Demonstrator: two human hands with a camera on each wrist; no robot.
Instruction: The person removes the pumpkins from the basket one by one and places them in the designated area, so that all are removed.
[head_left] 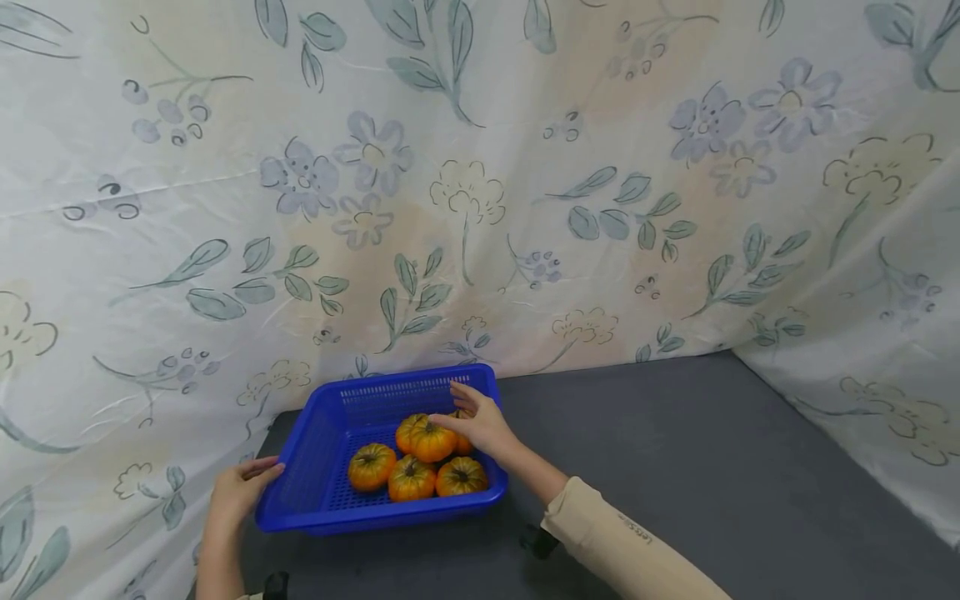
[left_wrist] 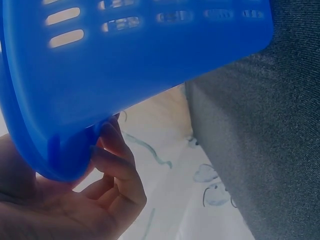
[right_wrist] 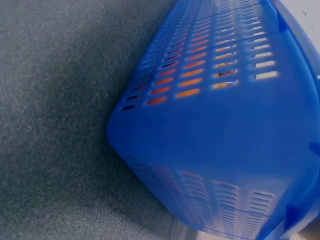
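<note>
The left hand [head_left: 237, 492] curls its fingers round the left rim of a blue, rectangular, perforated plastic basket [head_left: 375, 510]. The right hand [head_left: 480, 427], fingers apart and holding nothing, hovers over the basket's right side, its thumb close to a cluster of small, ribbed, orange pumpkins [head_left: 371, 467] inside. The basket stands on a dark grey surface [head_left: 637, 450]; behind hangs a white cloth [head_left: 510, 308] printed with flowers and leaves.
</note>
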